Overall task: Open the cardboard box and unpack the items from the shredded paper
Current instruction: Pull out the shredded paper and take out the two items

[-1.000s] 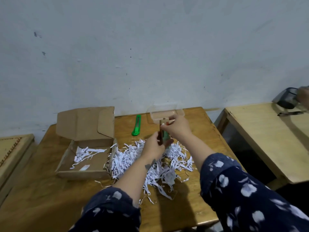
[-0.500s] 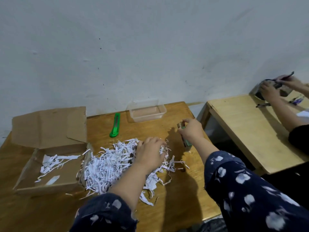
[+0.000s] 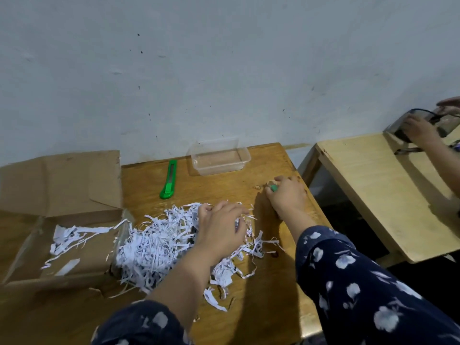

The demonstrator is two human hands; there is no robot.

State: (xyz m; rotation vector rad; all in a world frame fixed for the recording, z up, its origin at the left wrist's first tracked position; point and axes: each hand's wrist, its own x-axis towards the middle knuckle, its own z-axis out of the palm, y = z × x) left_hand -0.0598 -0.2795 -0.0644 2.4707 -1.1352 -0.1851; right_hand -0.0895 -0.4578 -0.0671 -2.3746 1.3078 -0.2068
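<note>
The cardboard box (image 3: 74, 257) lies open at the left of the wooden table (image 3: 273, 295), with a few white strips left inside. A heap of shredded paper (image 3: 159, 242) is spread on the table beside it. My left hand (image 3: 221, 227) rests curled on the right part of the heap; what lies under it is hidden. My right hand (image 3: 286, 195) presses down near the table's right edge, fingers closed around a small green item (image 3: 273, 188) that shows only at its tip.
A green utility knife (image 3: 169, 179) and a clear plastic container (image 3: 220, 156) lie at the back of the table by the wall. A second, lighter table (image 3: 388, 192) stands to the right, where another person's hands (image 3: 420, 130) handle a dark container.
My right hand carried the green item from above the heap down to the table's right side. My left hand dropped onto the shredded paper. The view swung right.
</note>
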